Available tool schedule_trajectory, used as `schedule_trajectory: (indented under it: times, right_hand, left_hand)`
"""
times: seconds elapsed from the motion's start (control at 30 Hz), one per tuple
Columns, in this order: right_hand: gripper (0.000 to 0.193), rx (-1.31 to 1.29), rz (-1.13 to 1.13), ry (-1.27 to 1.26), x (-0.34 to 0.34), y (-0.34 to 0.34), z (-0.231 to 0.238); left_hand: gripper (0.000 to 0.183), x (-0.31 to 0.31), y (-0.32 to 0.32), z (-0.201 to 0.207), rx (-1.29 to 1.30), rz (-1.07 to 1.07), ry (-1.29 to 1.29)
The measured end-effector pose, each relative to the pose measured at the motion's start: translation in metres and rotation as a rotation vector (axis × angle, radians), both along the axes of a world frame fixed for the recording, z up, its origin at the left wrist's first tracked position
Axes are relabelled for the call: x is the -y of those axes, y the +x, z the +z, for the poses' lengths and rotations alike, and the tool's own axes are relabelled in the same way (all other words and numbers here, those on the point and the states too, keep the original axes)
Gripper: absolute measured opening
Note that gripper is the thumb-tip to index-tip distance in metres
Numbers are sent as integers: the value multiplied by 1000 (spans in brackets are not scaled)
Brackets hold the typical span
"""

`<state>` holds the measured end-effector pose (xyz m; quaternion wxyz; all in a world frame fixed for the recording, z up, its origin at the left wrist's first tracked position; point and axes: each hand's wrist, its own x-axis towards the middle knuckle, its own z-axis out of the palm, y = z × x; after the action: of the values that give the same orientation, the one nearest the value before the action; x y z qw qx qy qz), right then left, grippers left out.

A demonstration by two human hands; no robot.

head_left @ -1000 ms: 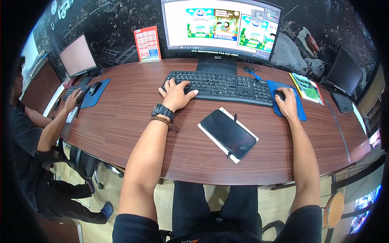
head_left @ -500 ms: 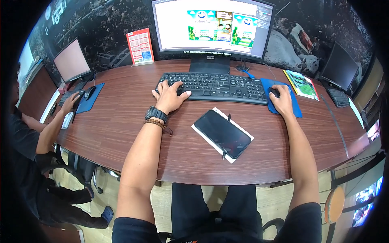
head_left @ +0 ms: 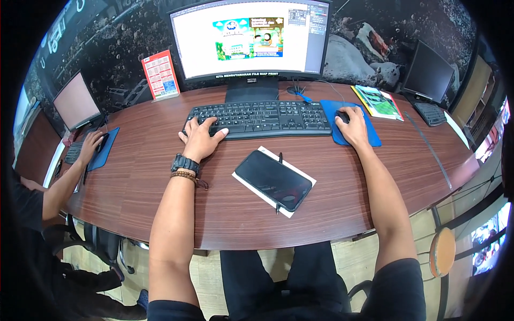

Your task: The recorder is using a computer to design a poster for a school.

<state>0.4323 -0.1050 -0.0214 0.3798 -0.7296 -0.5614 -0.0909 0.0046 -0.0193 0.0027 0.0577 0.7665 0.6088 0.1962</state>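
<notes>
My left hand (head_left: pixel 201 142) rests with fingers spread over the left end of a black keyboard (head_left: pixel 289 119), thumb along its near edge. A black watch (head_left: pixel 186 165) and a beaded bracelet (head_left: pixel 183 175) circle that wrist. At the keyboard's right, my right hand (head_left: pixel 354 130) is closed over a black mouse (head_left: pixel 342 116), partly hidden under the fingers, on a blue mouse pad (head_left: pixel 373 140). Between my forearms a dark-screened phone (head_left: pixel 274 180) lies on a white pad or box (head_left: pixel 240 177). A black pen (head_left: pixel 280 157) sticks out from beneath the phone.
A curved monitor (head_left: pixel 187 45) showing colourful artwork stands behind the keyboard. A red-edged calendar (head_left: pixel 160 75) is left of it, a booklet (head_left: pixel 377 101) right. Another person's hand (head_left: pixel 92 145) is at a mouse on the left. A second monitor (head_left: pixel 428 69) stands far right.
The view has shifted, so the desk things sit further left. On the monitor, the artwork has moved and the right-hand panel is gone. The other person's hand has moved onto their mouse.
</notes>
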Motion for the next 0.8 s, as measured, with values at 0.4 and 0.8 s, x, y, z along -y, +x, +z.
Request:
schedule_trajectory:
  times: [0.4, 0.8]
  right_hand:
    - [38, -19, 15, 1, -1, 2, -1]
    - [38, -25, 21, -13, 0, 0, 2]
  left_hand:
    - [61, -1, 0, -1, 5, -2, -2]
    - [61, 0, 0, 0, 5, 2, -3]
